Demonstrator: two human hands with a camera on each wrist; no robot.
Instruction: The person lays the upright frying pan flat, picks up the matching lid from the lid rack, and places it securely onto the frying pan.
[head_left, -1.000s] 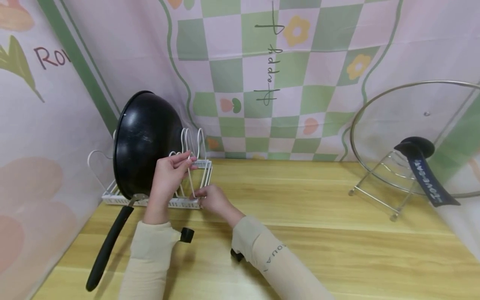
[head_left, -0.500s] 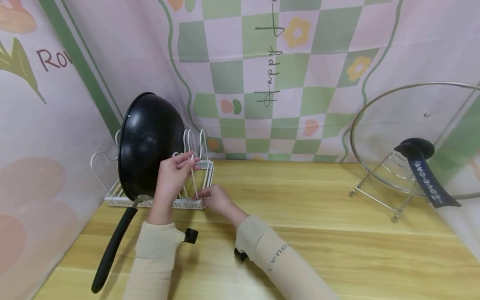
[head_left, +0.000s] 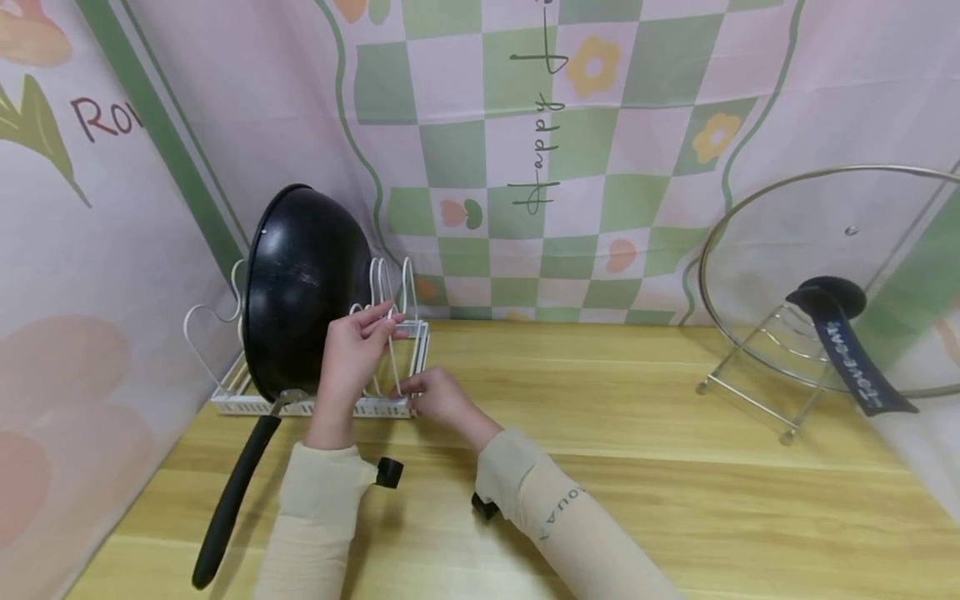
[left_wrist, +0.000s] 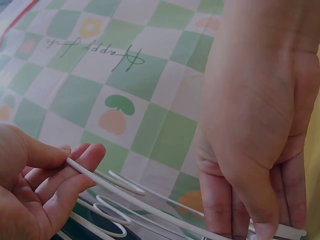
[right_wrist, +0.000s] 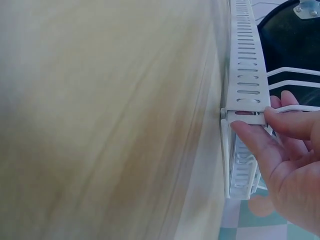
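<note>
Two hands at work, one white rack between them. Left hand: thumb and fingertips pinch one wire divider near its upper part. Right hand, lower: thumb and forefinger pinch the slotted front rail by that divider's foot. White rack on the counter, mostly left of the right fingers.

One black wok, tipped on edge in the rack, just left of the left fingers; its one handle slants down toward the near edge. Well right of the right fingers: one glass lid with one black handle, on one metal stand.

Against a second ago: wok, rack and both hands sit slightly farther right; more of the white loop left of the wok shows. Both grips look the same. Lid and stand about where they were.
</note>
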